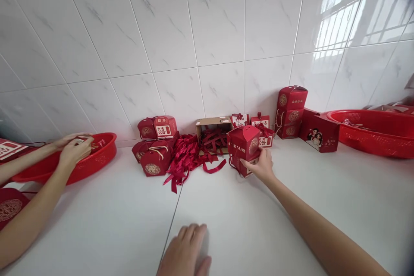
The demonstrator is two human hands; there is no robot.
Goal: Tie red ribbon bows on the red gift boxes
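My right hand (261,164) reaches across the table and grips a red gift box (244,143) with gold print, its thumb on the front and its fingers at the right side. Another red box seems to sit directly beneath; its outline is partly covered by the hand. My left hand (186,250) hovers over or rests on the white tabletop near the front edge, fingers stretched and thumb apart, holding nothing. Just left of the gripped box lie dark red ribbons (186,155), some spilling from an open cardboard box (198,128).
Stacked red boxes (157,157) stand left of the ribbons, more (291,112) by the tiled wall. A printed red carton (320,133) adjoins a red plastic basket (375,140). At left, a co-worker's hands (77,146) hold a small item over another red basket (97,159).
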